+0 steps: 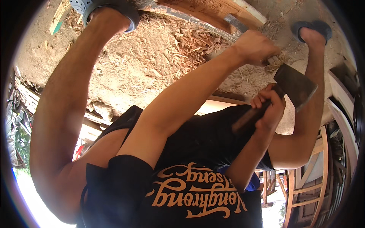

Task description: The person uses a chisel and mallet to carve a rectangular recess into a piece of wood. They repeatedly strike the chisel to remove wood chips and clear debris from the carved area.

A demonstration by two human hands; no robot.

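Note:
My left hand (255, 47) is closed on a short piece of wood (276, 61) with a frayed, splintered end, high at the right of centre. Just below it, my right hand (269, 106) grips the dark handle (243, 121) of an axe, fingers wrapped round it near the head. The broad, dark steel axe head (295, 85) faces right, close beside the frayed wood. My black-clothed lap lies under the handle.
My feet in grey clogs (131, 21) are planted wide on dirt ground (133, 64). Wood chips (190, 43) lie between them, near curved timber (205, 15) at the top edge. Wooden frames (306, 182) and boards (338, 91) stand along the right.

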